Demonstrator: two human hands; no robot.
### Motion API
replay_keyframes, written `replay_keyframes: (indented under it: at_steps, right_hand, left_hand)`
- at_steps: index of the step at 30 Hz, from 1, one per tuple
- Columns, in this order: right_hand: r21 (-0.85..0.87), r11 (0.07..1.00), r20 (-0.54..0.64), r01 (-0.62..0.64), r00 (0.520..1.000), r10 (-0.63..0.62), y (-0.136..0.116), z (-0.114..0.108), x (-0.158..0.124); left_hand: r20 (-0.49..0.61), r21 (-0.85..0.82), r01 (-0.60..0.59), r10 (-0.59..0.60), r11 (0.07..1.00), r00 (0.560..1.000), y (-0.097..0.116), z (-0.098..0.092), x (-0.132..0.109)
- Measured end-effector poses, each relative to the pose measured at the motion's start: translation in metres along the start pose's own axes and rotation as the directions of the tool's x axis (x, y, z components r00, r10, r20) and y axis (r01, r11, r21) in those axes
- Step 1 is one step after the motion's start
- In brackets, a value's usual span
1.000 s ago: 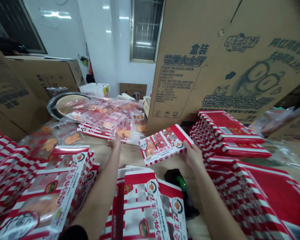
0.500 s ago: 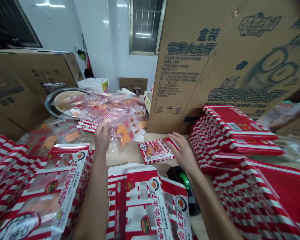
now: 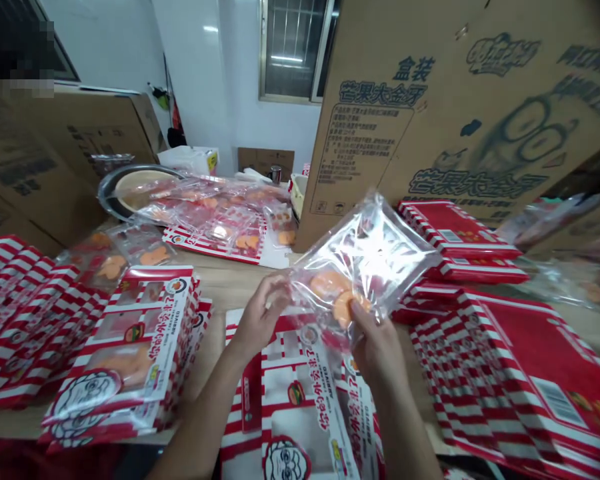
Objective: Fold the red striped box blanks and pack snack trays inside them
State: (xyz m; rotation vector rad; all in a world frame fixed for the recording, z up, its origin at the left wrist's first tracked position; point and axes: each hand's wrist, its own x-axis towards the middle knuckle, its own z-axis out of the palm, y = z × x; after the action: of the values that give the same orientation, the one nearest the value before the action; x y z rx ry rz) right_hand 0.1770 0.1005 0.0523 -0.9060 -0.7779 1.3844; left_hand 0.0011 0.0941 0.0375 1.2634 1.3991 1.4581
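Up off the pile since the last frame: a clear plastic bag (image 3: 365,257) with orange pieces (image 3: 337,297) inside, gripped at its lower corners by left hand (image 3: 263,317) and right hand (image 3: 377,340), both closed, above an open red-striped box (image 3: 300,407).

The left hand (image 3: 260,319) and the right hand (image 3: 377,347) are bare and slim, with long, narrow fingers (image 3: 276,291). Each tapers at the wrist into a slender, bare forearm: the left forearm (image 3: 200,427) runs to the bottom edge of the view behind the left hand, and the right forearm (image 3: 405,427) does the same behind the right hand. Beside the left forearm, on its outer side, a dark patch (image 3: 135,463) at the bottom edge is too blurred to tell as clothing.
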Motion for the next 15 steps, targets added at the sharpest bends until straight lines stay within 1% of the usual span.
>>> replay_keyframes:
  at_steps: [1,3,5,7,8,10,12,15]
  right_hand:
    - [0.036,0.999,-0.059,0.005,0.998,-0.003,0.002,-0.005,0.0]
    - [0.051,0.998,-0.149,0.023,0.989,-0.015,0.005,-0.018,0.002]
    - [0.019,0.999,-0.209,0.029,0.978,-0.024,0.009,-0.03,0.006]
    - [-0.015,0.998,-0.256,0.053,0.965,-0.056,0.014,-0.039,0.008]
    - [-0.028,0.997,-0.273,0.069,0.959,-0.074,0.016,-0.042,0.009]
    - [-0.05,0.993,-0.289,0.104,0.95,-0.114,0.02,-0.045,0.01]
    - [-0.081,0.986,-0.313,0.149,0.935,-0.167,0.022,-0.046,0.011]
    - [-0.134,0.959,-0.374,0.249,0.884,-0.282,0.021,-0.044,0.011]
  left_hand:
    - [0.022,0.086,0.088,-0.09,0.992,0.996,-0.014,-0.002,-0.002]
    - [-0.011,0.178,0.244,-0.246,0.953,0.969,-0.041,-0.006,-0.003]
    - [0.012,0.194,0.299,-0.307,0.934,0.952,-0.063,-0.009,-0.004]
    - [0.067,0.18,0.307,-0.323,0.935,0.944,-0.074,-0.009,-0.006]
    - [0.092,0.159,0.303,-0.32,0.94,0.943,-0.075,-0.009,-0.007]
    - [0.133,0.096,0.292,-0.303,0.952,0.944,-0.071,-0.01,-0.01]
    - [0.152,0.019,0.28,-0.28,0.96,0.948,-0.059,-0.012,-0.012]
    - [0.142,-0.072,0.269,-0.257,0.96,0.956,-0.037,-0.014,-0.015]
